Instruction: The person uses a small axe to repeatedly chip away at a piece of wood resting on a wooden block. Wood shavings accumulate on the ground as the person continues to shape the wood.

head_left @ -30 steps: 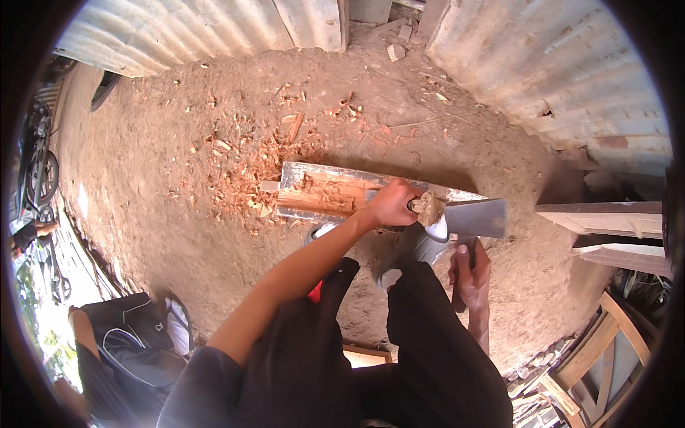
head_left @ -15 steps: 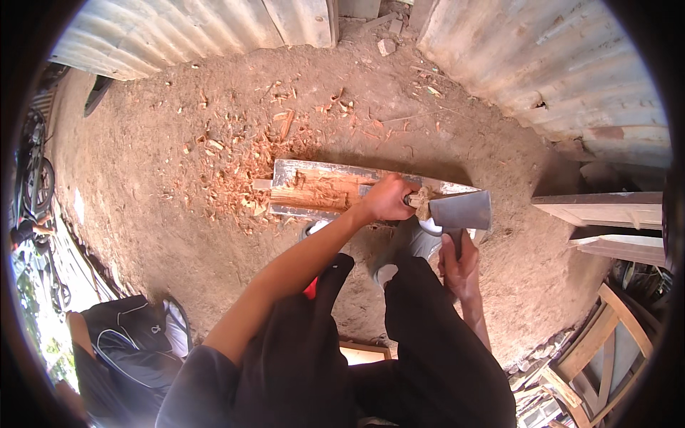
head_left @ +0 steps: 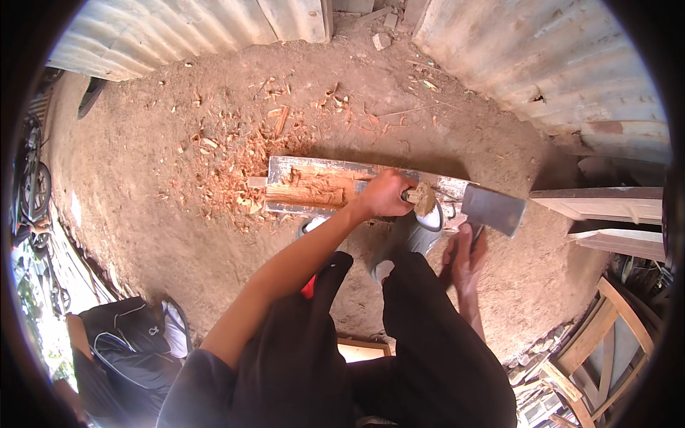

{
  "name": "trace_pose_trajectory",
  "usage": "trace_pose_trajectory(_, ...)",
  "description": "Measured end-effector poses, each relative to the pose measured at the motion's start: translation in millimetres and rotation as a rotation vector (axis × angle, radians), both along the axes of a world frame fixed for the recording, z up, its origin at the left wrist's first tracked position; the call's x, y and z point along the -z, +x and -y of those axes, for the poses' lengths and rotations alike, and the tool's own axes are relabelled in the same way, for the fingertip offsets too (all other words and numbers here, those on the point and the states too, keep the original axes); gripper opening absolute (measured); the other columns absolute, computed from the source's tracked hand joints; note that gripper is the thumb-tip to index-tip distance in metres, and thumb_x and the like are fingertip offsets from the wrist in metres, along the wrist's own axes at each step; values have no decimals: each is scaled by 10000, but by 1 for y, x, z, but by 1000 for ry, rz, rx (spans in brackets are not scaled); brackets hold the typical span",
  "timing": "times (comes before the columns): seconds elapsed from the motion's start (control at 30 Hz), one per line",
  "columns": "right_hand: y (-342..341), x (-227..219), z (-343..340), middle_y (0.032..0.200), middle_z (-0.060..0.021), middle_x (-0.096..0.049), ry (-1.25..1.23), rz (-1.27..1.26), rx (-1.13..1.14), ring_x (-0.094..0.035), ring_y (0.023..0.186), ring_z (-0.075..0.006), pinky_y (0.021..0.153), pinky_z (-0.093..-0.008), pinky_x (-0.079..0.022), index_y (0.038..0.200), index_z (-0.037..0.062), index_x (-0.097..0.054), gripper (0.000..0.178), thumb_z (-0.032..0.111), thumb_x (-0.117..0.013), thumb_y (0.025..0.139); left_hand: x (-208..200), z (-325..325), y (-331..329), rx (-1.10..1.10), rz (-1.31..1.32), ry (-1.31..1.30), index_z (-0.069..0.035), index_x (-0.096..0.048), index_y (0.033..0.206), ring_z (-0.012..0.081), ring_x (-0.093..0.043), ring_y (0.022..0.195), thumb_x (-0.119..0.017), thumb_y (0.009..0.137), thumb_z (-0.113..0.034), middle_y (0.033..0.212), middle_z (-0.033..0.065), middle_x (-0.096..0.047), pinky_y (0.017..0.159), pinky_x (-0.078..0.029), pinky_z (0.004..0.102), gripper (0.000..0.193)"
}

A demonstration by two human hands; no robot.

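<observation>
My left hand (head_left: 387,194) is closed around a chisel (head_left: 424,199) whose frayed wooden butt points right. The chisel's metal blade shows left of the fist, over the wooden beam (head_left: 314,171). This beam lies on the ground with dark, worn edges and a rough, orange-brown hollow cut along its left part. Right of the chisel butt and apart from it, a mallet (head_left: 494,210) with a broad, flat grey head is held in my right hand (head_left: 465,258). The fingers wrap its handle, partly hidden. A shoe (head_left: 429,217) of mine is against the beam's right part.
Wood chips (head_left: 235,171) litter the dirt ground left of and beyond the beam. Corrugated metal sheets (head_left: 549,78) stand at the far side. Wooden panels (head_left: 599,207) and a wooden frame (head_left: 592,335) lie at right. Another person (head_left: 128,342) is at the lower left.
My right hand has swung the mallet to the right, away from the chisel butt, and its head has tilted. The left hand keeps its grip on the chisel at nearly the same place.
</observation>
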State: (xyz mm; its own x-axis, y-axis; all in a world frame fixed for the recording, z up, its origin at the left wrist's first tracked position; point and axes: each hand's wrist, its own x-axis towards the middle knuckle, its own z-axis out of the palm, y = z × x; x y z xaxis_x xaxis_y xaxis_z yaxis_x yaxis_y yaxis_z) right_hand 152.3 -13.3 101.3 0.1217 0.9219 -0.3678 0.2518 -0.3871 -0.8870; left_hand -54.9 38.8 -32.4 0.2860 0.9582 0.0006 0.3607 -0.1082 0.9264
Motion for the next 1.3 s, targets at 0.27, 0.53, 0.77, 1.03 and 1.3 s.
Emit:
trace_pose_trajectory(0.27, 17, -3, -17, 604, -22, -503, -66, 44, -201, -480, 471, -109, 438, -289, -394, 1020, 11, -569, 272, 267, -513, 1092, 6, -1, -4, 10, -65, 24, -36, -700, 815, 432, -674, 745, -744, 675, -196, 745, 226, -670, 699, -542, 503, 216)
trace_pose_trajectory(0.53, 13, -2, -17, 634, -27, -525, -154, 47, -244, -498, 478, -102, 441, -274, -408, 1069, 23, -563, 220, 238, -519, 1084, -5, 1, -9, -1, -53, 54, -45, -709, 794, 422, -689, 757, -750, 669, -210, 747, 216, -687, 720, -568, 484, 211)
trace_pose_trajectory(0.77, 8, 6, -5, 641, -17, -486, -160, 156, -271, -456, 465, -96, 410, -265, -355, 1047, 31, -558, 279, 304, -516, 1084, -7, 1, -6, -22, -4, 92, -38, -694, 769, 417, -671, 695, -737, 621, -153, 660, 208, -644, 678, -535, 498, 192)
trace_pose_trajectory(1.03, -2, 3, -7, 651, -26, -497, -169, 128, -249, -471, 468, -105, 417, -272, -378, 1103, 12, -557, 302, 307, -492, 1093, 1, 4, -4, -4, 16, 85, -56, -717, 782, 429, -691, 746, -742, 688, -236, 719, 213, -684, 725, -558, 502, 205)
trace_pose_trajectory(1.3, -21, 10, 9, 641, -14, -456, -124, 109, -104, -418, 452, -95, 390, -261, -313, 1054, 62, -536, 304, 361, -503, 1096, 7, 5, -1, 6, -7, 99, -79, -732, 820, 405, -698, 751, -746, 683, -201, 725, 189, -694, 726, -558, 495, 184)
